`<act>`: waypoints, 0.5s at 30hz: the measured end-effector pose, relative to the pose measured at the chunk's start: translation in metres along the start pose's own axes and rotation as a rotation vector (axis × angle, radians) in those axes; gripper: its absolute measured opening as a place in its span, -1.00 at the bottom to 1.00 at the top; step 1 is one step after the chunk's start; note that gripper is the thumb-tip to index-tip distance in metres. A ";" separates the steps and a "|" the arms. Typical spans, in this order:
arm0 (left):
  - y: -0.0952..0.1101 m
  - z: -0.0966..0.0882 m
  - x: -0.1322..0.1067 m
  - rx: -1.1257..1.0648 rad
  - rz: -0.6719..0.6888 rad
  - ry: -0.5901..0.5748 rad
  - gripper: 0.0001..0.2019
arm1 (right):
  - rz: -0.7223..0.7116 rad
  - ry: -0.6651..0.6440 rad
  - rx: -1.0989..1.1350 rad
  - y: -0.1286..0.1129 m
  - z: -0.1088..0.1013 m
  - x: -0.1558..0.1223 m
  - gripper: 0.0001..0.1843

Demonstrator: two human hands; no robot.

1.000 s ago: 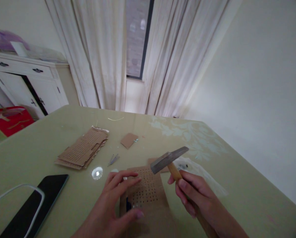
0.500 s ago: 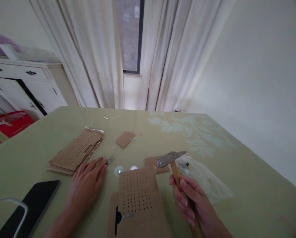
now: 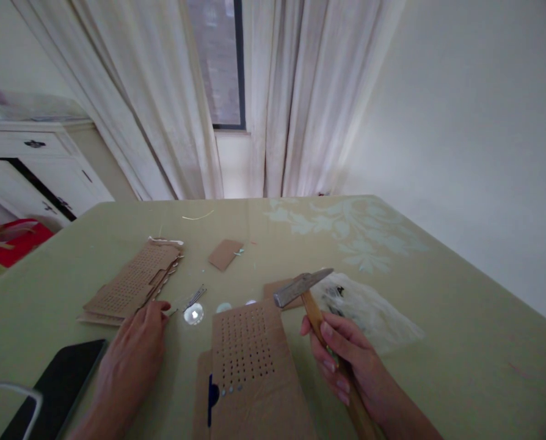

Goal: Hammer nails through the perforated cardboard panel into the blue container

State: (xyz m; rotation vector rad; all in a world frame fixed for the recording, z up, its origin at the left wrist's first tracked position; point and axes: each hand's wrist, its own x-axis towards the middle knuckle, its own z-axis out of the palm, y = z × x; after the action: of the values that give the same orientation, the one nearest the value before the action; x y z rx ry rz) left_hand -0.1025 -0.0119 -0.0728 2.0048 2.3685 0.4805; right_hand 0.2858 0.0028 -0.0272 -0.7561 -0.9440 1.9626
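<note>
In my right hand [image 3: 341, 354] is a hammer [image 3: 304, 286] with a wooden handle and a metal head, held upright to the right of the cardboard box. My left hand [image 3: 140, 342] is closed near the stack of punched cardboard, with a thin nail [image 3: 174, 312] at its fingertips. A few loose nails [image 3: 195, 296] lie just beyond those fingers. Between my hands stands a brown cardboard box [image 3: 268, 403] with rows of small holes in its top. Three nail heads [image 3: 231, 389] show at the near-left edge of the hole pattern. A dark blue piece [image 3: 213, 394] sits at its left side.
Punched cardboard sheets [image 3: 131, 281] are stacked at left. Near the front left lie a black tablet-like slab [image 3: 53, 388] and a white cable [image 3: 37, 397]. A small cardboard piece [image 3: 225, 253] lies farther back. Right of the hammer is a clear plastic bag [image 3: 374, 311].
My left hand has drawn back from the loose nails, and its fingers have curled around a nail. The hammer stays in my right hand. The whole view has shifted slightly.
</note>
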 end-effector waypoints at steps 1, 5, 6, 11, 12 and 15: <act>0.000 0.001 0.000 -0.006 0.006 -0.001 -0.66 | 0.001 -0.002 -0.002 0.000 0.000 0.001 -0.59; 0.008 -0.002 -0.004 -0.148 -0.032 0.031 -0.64 | -0.006 -0.001 -0.005 0.002 -0.001 0.002 -0.61; 0.015 -0.006 -0.008 -0.242 -0.038 0.023 -0.65 | -0.007 -0.004 -0.007 0.003 -0.001 0.002 -0.61; 0.082 -0.040 -0.036 -0.707 0.153 -0.103 -0.72 | -0.021 -0.004 -0.004 0.003 -0.002 0.003 -0.61; 0.096 -0.046 -0.041 -0.738 0.207 -0.098 -0.76 | -0.024 0.001 -0.002 0.002 -0.002 0.003 -0.61; 0.121 -0.052 -0.050 -0.781 0.265 -0.096 -0.79 | -0.027 0.005 0.003 0.001 -0.002 0.003 -0.62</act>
State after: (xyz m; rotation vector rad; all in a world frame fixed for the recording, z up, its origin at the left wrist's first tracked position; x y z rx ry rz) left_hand 0.0129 -0.0550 -0.0045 1.8657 1.4907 1.0744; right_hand 0.2851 0.0058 -0.0291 -0.7432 -0.9436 1.9375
